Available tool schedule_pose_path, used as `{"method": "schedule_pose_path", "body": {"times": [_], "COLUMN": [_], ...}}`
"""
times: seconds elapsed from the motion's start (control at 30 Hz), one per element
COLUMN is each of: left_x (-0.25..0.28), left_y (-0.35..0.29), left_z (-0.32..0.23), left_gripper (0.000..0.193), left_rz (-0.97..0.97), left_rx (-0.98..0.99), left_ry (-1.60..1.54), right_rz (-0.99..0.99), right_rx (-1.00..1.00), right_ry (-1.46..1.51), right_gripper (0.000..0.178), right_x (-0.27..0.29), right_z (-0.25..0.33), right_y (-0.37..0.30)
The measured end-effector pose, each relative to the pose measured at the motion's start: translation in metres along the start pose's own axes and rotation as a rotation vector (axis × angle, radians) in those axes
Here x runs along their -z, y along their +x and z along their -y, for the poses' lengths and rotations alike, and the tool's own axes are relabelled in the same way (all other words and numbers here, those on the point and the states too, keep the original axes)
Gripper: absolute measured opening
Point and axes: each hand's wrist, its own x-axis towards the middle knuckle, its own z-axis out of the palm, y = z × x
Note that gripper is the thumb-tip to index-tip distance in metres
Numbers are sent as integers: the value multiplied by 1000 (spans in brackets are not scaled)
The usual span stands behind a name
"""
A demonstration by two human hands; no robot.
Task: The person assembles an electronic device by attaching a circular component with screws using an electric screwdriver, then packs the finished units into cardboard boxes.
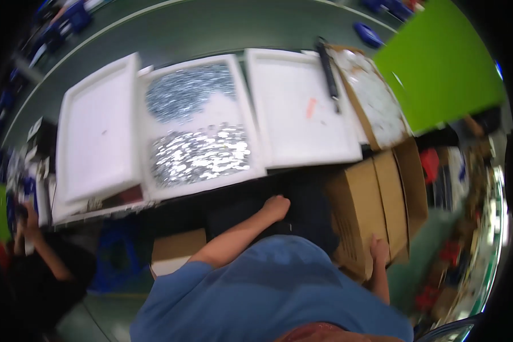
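My left hand (277, 208) is closed in a fist over my dark trousers, below the front edge of the worktable, with nothing showing in it. To the right, my right hand (379, 249) is at the near side of an upright brown cardboard box (356, 208), its fingers curled against the cardboard; blur softens the grip. In front of me, a white foam tray (202, 182) holds two patches of many small shiny metal pieces (202, 154). White trays stand on either side of it, one at left (100, 134) and one at right (296, 125).
A black bar-shaped tool (328, 74) lies across the right tray. Beyond it is a carton (373, 100) of whitish, plastic-wrapped contents, beside a green panel (439, 65). A smaller box (179, 251) and a blue stool (117, 256) stand below the table. Another person (51, 268) is at far left.
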Motion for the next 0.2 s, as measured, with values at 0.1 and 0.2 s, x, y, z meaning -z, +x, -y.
{"method": "schedule_pose_path", "body": {"times": [0.1,0.2], "left_x": [13,-32], "left_y": [24,19], "left_z": [11,37], "left_gripper": [22,20], "left_rz": [668,703], "left_rx": [110,269], "left_ry": [215,260], "right_rz": [-510,-289], "right_rx": [109,72], "right_ry": [89,-2], "right_gripper": [56,64], "right_x": [-56,-93], "right_z": [9,56], "right_y": [45,102]}}
